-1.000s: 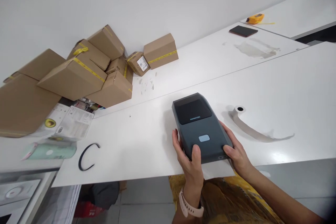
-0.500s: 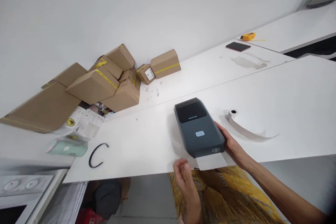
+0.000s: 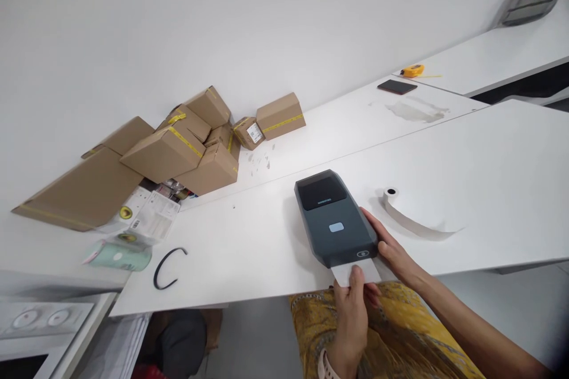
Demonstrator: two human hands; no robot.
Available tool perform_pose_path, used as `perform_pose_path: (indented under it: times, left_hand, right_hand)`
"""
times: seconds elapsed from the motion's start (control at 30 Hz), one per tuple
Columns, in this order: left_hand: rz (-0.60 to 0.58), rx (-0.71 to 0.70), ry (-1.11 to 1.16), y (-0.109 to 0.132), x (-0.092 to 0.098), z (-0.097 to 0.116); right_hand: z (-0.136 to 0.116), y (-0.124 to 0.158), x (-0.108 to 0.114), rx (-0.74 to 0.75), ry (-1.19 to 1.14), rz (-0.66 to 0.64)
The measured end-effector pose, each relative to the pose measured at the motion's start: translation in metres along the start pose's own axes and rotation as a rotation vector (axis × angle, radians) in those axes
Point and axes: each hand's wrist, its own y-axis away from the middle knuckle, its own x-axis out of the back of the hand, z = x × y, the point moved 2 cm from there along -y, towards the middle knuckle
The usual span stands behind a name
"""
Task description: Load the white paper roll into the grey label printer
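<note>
A dark grey label printer [image 3: 335, 243] with a light square button sits near the front edge of the white table. From its front end sticks a white paper label [image 3: 344, 275]. My left hand [image 3: 353, 314] pinches this label, thumb on top and fingers underneath. My right hand [image 3: 393, 254] is closed around the printer's right side, with its fingers partly hidden behind the body. To the right lies a small roll of white paper [image 3: 391, 194] with a long curling tail.
Cardboard boxes [image 3: 164, 151] with yellow tape are piled at the left against the wall. A black headband [image 3: 162, 266] and a green package [image 3: 120, 256] lie at the front left. A dark phone-like slab [image 3: 397, 87] and a yellow tape measure [image 3: 413, 71] are at the back right.
My left hand has moved right and up to the printer's front and taken hold of the paper label. My right hand stays on the printer. The view has shifted slightly.
</note>
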Motion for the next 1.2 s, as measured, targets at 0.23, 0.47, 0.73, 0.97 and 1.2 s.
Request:
perform_pose_path:
  times: [0.23, 0.47, 0.73, 0.97, 1.2]
  left_hand:
    - [-0.015, 0.081, -0.011, 0.007, -0.005, 0.002]
    - [-0.026, 0.077, -0.008, 0.004, -0.007, -0.004]
    - [-0.114, 0.007, -0.317, 0.001, 0.045, 0.004]
    - [0.403, -0.451, -0.330, -0.009, 0.066, 0.069]
    - [0.095, -0.378, -0.422, -0.050, 0.018, 0.097]
  right_hand:
    - [-0.005, -0.002, -0.001, 0.011, -0.049, -0.008]
    - [-0.005, 0.000, -0.002, -0.020, -0.090, 0.003]
    - [-0.039, -0.014, -0.012, -0.048, -0.121, 0.179]
    - [-0.071, -0.038, -0.027, -0.147, 0.117, 0.210]
    - [-0.069, -0.039, -0.029, -0.152, 0.202, 0.196]
